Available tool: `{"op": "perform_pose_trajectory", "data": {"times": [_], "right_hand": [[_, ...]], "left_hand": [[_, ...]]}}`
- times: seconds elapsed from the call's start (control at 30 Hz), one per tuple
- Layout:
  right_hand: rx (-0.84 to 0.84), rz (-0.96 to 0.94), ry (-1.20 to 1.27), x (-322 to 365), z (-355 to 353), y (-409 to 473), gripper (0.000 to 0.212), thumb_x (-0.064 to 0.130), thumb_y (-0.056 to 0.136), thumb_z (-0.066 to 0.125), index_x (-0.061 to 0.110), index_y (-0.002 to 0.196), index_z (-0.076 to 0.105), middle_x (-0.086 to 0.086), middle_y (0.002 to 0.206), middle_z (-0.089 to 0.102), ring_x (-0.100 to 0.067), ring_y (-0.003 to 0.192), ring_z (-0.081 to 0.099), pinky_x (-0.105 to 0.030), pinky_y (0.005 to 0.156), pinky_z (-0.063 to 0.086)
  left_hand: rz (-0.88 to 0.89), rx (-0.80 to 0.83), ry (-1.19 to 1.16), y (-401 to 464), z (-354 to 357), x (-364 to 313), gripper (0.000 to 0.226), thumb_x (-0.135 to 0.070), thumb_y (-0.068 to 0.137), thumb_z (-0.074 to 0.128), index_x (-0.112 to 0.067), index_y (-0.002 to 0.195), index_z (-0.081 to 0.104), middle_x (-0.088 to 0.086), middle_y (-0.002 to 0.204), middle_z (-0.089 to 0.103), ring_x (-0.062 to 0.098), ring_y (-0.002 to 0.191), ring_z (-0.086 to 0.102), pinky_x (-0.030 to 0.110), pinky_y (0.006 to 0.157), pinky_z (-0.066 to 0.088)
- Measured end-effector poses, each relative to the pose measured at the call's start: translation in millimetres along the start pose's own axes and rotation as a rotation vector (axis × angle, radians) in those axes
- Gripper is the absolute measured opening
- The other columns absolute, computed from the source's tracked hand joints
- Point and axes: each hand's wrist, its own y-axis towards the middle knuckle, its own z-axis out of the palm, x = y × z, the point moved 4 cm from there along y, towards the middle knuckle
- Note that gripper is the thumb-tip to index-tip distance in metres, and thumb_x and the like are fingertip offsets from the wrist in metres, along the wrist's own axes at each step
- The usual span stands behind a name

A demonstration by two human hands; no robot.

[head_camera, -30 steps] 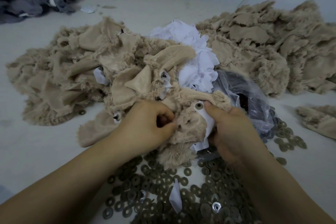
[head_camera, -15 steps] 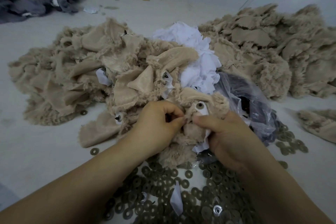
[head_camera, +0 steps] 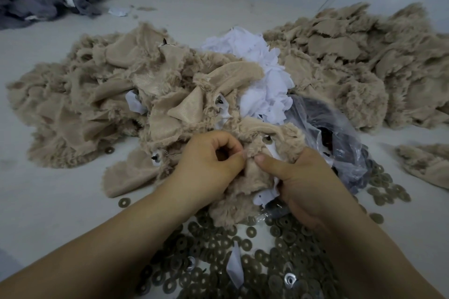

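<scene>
Held at the near edge of the shaggy beige heap (head_camera: 97,94): a fuzzy plush piece (head_camera: 252,153), smooth-backed, with a round metal eyelet (head_camera: 267,139) set in it. Pinched by the curled left hand (head_camera: 211,160), gripped by the right hand (head_camera: 303,182), thumb on top. Just below, flat ringed washers (head_camera: 243,250) strewn over the pale surface (head_camera: 48,201); behind, crumpled white scraps (head_camera: 262,80) and a crinkled clear bag (head_camera: 340,143).

Washers (head_camera: 279,262) lie before plush piece (head_camera: 233,209); bag (head_camera: 340,133) right of it.

Left hand (head_camera: 209,162) and right hand (head_camera: 306,182) pinch beige fur piece (head_camera: 247,177) together. Washers (head_camera: 267,262) scattered below. Fur pile (head_camera: 97,94) behind, white scraps (head_camera: 262,85), plastic bag (head_camera: 340,143) right.
</scene>
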Motion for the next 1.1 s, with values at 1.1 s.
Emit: {"op": "perform_pose_trajectory", "data": {"times": [1.1], "right_hand": [[-0.034,-0.05,-0.001,7,3,-7,0.026,-0.003,0.078,0.077,0.011,0.099,0.076,-0.011,0.094,0.078,-0.032,0.085,0.076,-0.047,0.066,0.062]], "left_hand": [[0.15,-0.043,0.03,-1,4,-8,0.019,-0.014,0.089,0.07,-0.014,0.07,0.067,0.002,0.054,0.061,0.012,0.047,0.054,0.027,0.047,0.045]]}}
